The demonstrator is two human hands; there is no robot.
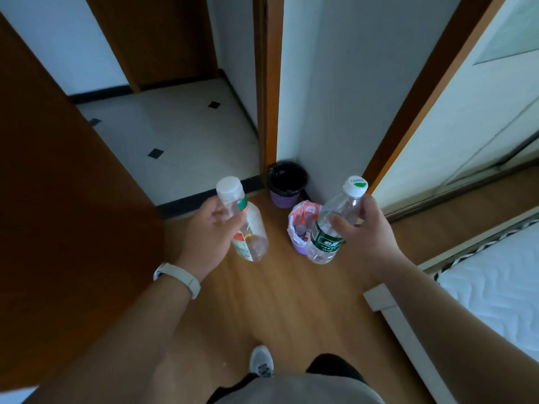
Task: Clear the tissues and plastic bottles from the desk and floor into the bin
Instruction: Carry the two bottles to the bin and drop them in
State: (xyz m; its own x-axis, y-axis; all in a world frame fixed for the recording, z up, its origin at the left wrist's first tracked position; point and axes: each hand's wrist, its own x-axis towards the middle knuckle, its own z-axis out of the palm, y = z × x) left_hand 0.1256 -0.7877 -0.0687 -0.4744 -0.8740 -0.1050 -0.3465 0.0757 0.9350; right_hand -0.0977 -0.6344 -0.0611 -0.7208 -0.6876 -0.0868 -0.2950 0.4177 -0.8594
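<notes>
Grip: left hand [208,228] clamped on one bottle [248,228], right hand [369,228] on another bottle [329,228]. Advice: step closer; release each directly above an open bin [287,182], not tossed.

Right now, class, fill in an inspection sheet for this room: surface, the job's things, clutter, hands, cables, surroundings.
Surface: wooden floor, bare near the feet; no desk in view.
Job's things: red-label bottle and green-label bottle, both capped, clear, held in the air. Black-lined bin in the corner; white-lined bin in front, already holding bottles.
Clutter: nothing seen loose; no tissues seen.
Hands: left hand grips the red-label bottle; right hand grips the green-label bottle.
Cables: nothing seen.
Surroundings: open door on the left, tiled hallway beyond, mattress on the right.
</notes>
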